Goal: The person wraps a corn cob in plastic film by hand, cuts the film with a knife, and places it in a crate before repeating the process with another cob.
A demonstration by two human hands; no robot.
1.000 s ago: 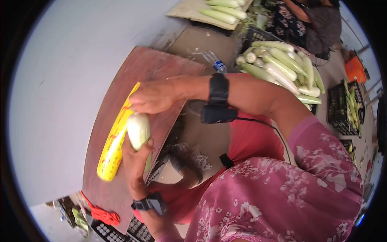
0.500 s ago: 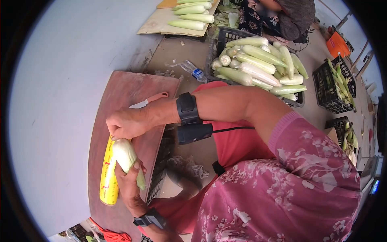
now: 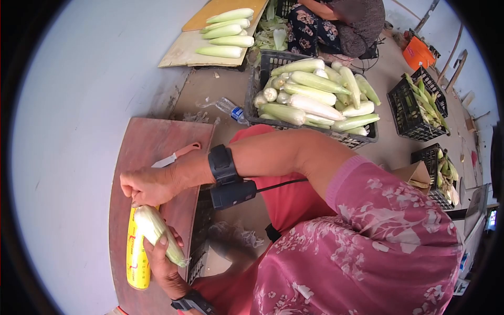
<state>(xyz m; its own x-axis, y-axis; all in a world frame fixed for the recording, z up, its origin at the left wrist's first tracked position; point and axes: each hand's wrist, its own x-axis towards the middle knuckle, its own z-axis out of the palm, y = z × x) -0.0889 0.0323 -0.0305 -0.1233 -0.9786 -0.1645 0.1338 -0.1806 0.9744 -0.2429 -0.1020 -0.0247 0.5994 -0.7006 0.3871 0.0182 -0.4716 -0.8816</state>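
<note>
A pale corn cob [image 3: 157, 228] lies in my left hand [image 3: 165, 260], its fingers and thumb wrapped round the cob's lower half. Shiny clear film shows at the cob's lower end. My right hand [image 3: 147, 186] is closed in a pinch at the cob's upper end; what its fingertips hold is too small to make out. Beside the cob, a yellow printed roll [image 3: 137, 262] lies on the reddish board [image 3: 157, 134]. A knife [image 3: 181, 153] with a pink handle rests on the board, just behind my right wrist.
A black crate [image 3: 252, 100] full of husked corn stands on the floor, with a plastic bottle [image 3: 231, 109] beside it. More cobs [image 3: 226, 40] lie on a pale board. Another person [image 3: 336, 26] sits at the top. Two crates [image 3: 417, 113] with green husks or corn are at right.
The view has shifted, so the scene sits lower and further left. The cob has turned slightly in my left hand, showing more of its film-covered end. My right hand stays pinched near its tip.
</note>
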